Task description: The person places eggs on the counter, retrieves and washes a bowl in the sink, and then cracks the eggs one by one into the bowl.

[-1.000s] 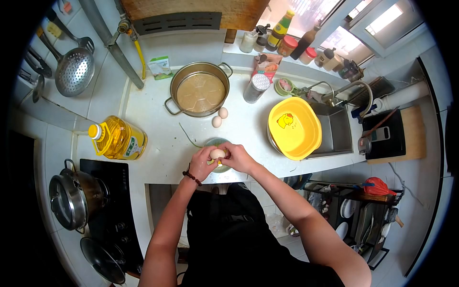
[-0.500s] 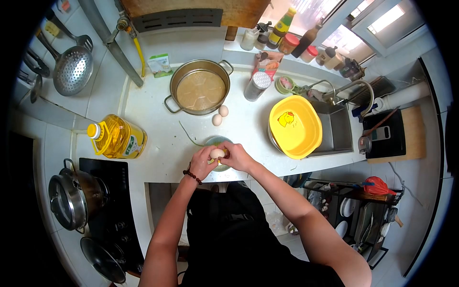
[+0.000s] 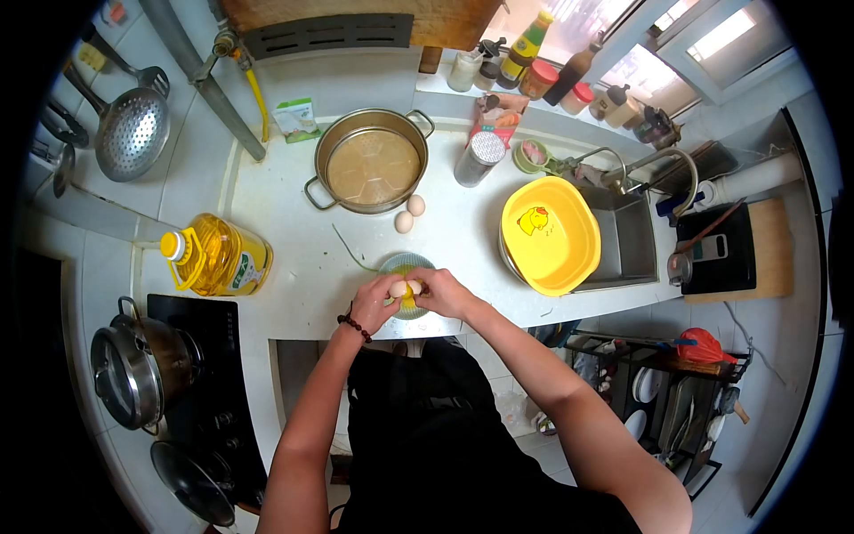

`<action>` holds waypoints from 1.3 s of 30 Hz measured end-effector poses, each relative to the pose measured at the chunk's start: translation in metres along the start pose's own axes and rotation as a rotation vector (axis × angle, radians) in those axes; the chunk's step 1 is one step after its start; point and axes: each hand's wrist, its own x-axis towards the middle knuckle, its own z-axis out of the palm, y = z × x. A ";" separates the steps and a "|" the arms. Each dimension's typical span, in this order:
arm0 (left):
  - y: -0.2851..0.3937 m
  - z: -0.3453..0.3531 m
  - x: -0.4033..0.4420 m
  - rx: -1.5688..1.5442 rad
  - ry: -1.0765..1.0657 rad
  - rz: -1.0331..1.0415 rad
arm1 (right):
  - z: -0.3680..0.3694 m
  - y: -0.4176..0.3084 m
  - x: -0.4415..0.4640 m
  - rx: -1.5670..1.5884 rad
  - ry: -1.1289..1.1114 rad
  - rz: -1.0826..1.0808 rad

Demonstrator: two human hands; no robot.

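Over a small ribbed bowl (image 3: 395,261) near the counter's front edge, an egg is split into two shell halves. My left hand (image 3: 377,301) is closed on the left eggshell half (image 3: 398,289). Closed on the right eggshell half (image 3: 415,287) is my right hand (image 3: 441,294). Yellow yolk (image 3: 409,297) shows between the halves and in or above the bowl; exactly where it hangs I cannot tell. Two whole eggs (image 3: 405,222) lie on the counter beyond the bowl, beside a two-handled metal pot (image 3: 374,169) with brownish liquid. A thin green stalk (image 3: 353,249) touches the bowl's left side.
To the right, a yellow basin (image 3: 569,240) stands by the sink (image 3: 623,236). A metal-topped shaker (image 3: 480,160) is behind it. An oil bottle (image 3: 222,255) stands at left, above the black cooktop (image 3: 209,356) with a lidded pot (image 3: 133,374). Bottles and jars line the windowsill.
The egg, whole-looking earlier, has been pulled apart into two halves. Yolk now shows between them. My hands have stayed over the bowl.
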 end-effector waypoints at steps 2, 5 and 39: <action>-0.007 0.000 0.001 0.014 -0.007 0.012 | 0.001 0.004 0.002 -0.028 -0.008 -0.031; -0.011 -0.002 0.000 0.040 -0.019 0.032 | 0.004 0.007 0.006 -0.095 -0.006 -0.062; 0.050 -0.048 0.015 0.045 -0.030 0.034 | -0.038 -0.049 -0.012 -0.198 0.063 -0.113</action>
